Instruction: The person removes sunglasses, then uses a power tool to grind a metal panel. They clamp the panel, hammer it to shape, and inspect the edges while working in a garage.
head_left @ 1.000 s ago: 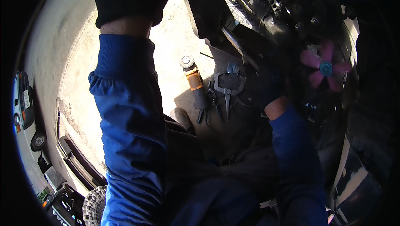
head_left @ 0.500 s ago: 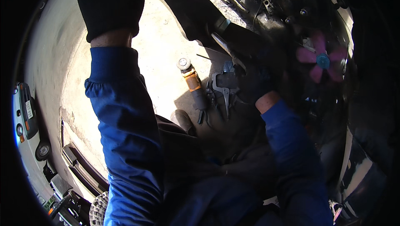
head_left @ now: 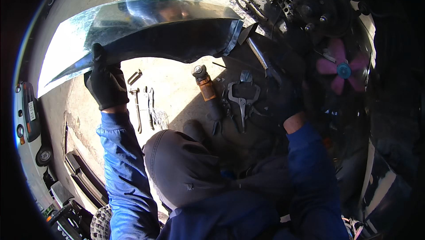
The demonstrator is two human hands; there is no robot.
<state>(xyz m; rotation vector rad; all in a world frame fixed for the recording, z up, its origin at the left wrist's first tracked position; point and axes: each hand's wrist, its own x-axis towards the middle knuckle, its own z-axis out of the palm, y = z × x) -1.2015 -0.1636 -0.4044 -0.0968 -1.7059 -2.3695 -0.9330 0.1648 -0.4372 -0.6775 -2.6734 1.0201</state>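
A long curved sheet-metal panel (head_left: 164,41), dark along its near edge and shiny on its far side, stretches across the area in front of me. My left hand (head_left: 106,85), in a black glove, grips its left end with the thumb on the upper side. On the right, my gloved right hand (head_left: 285,96) is in deep shade, closed around the handle of a hammer (head_left: 257,54). The hammer's head lies close to the panel's right end; whether they touch I cannot tell. Shadow hides most of the right fingers.
On the floor lie an angle grinder (head_left: 207,90), a locking C-clamp (head_left: 242,100) and several hand tools (head_left: 138,107). A wheel hub (head_left: 312,7) and a pink fan (head_left: 338,65) stand at the right. A white vehicle (head_left: 30,120) is at far left.
My left hand has come down and back from high up, and the panel has swung to lie crosswise. The hammer's head has come into view, and the right hand has shifted slightly right.
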